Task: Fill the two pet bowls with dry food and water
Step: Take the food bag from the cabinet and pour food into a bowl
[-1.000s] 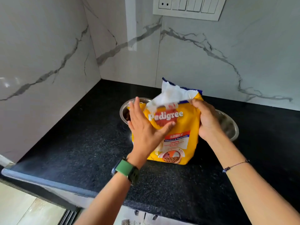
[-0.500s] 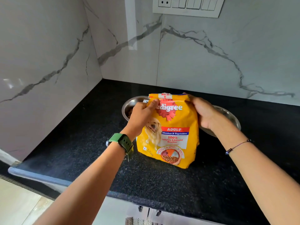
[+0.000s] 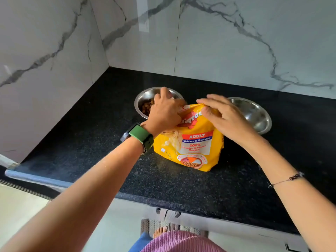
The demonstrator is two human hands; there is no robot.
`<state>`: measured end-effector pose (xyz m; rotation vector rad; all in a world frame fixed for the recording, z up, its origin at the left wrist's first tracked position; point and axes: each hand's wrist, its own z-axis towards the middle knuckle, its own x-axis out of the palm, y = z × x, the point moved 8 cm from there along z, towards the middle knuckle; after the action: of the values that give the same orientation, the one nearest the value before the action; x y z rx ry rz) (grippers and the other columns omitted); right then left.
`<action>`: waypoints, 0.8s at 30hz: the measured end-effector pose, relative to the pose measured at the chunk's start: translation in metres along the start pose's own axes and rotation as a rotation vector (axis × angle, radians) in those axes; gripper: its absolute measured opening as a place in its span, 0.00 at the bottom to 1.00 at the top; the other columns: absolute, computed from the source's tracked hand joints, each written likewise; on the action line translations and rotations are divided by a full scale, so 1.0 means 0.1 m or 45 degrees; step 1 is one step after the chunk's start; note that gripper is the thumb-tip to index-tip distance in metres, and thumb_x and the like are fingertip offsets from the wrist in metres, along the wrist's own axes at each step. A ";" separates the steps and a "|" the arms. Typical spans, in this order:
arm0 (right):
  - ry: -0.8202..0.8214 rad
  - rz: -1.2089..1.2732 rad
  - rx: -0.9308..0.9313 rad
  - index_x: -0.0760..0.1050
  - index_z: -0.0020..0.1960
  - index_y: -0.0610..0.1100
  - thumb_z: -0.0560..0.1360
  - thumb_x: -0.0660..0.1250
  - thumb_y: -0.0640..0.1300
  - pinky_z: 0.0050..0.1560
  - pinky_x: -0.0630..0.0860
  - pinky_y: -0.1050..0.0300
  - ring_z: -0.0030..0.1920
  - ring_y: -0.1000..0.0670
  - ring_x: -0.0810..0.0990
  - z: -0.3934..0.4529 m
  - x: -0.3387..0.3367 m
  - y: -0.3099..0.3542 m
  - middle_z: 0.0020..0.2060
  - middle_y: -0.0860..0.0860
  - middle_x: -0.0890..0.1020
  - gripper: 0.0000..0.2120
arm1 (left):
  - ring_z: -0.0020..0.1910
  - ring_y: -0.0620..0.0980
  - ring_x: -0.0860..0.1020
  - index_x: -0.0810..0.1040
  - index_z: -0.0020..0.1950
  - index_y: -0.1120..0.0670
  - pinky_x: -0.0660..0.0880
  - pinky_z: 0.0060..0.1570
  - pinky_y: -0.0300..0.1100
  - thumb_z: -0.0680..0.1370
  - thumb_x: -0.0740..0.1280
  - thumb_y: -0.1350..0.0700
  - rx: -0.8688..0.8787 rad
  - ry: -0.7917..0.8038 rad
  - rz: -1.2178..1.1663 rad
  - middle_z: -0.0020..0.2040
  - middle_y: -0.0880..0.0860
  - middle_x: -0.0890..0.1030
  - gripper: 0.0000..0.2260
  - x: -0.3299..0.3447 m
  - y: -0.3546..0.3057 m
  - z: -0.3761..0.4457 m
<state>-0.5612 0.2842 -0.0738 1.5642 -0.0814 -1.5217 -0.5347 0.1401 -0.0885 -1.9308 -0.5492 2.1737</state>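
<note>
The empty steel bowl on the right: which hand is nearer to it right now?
Right. The right hand presses on the yellow food bag's folded top, just beside the empty bowl. The left hand grips the bag's other corner, in front of the kibble bowl.

A black speckled counter [image 3: 91, 142] fits into the corner of the white walls. Three things sit on it — a yellow food bag [image 3: 192, 148] standing up in front, a shiny bowl [image 3: 143, 100] with brown bits behind it, and another shiny bowl [image 3: 254, 115] to the right.
</note>
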 end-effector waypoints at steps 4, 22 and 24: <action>0.270 -0.017 0.205 0.58 0.72 0.63 0.62 0.62 0.69 0.71 0.60 0.51 0.75 0.50 0.55 -0.17 0.15 -0.20 0.76 0.51 0.54 0.41 | 0.71 0.61 0.56 0.73 0.65 0.42 0.58 0.66 0.58 0.79 0.58 0.47 -0.009 0.217 0.202 0.72 0.50 0.64 0.16 0.12 0.14 -0.10; -0.102 0.751 0.680 0.63 0.66 0.64 0.67 0.76 0.42 0.32 0.81 0.52 0.56 0.49 0.77 -0.55 0.62 -0.68 0.57 0.54 0.75 0.35 | 0.60 0.57 0.74 0.67 0.71 0.47 0.71 0.57 0.47 0.75 0.67 0.50 0.144 0.261 -0.106 0.60 0.56 0.75 0.25 0.47 0.19 -0.39; -0.207 0.739 0.628 0.67 0.60 0.62 0.70 0.74 0.41 0.31 0.80 0.53 0.54 0.49 0.79 -0.50 0.56 -0.67 0.54 0.52 0.78 0.27 | 0.58 0.57 0.76 0.73 0.67 0.50 0.73 0.55 0.49 0.76 0.66 0.54 0.128 0.170 -0.149 0.58 0.57 0.79 0.19 0.40 0.17 -0.38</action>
<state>-0.5425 0.3158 -0.1677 1.5870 -0.9800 -1.1994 -0.5007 0.1454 -0.1348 -1.9229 -0.5068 1.9464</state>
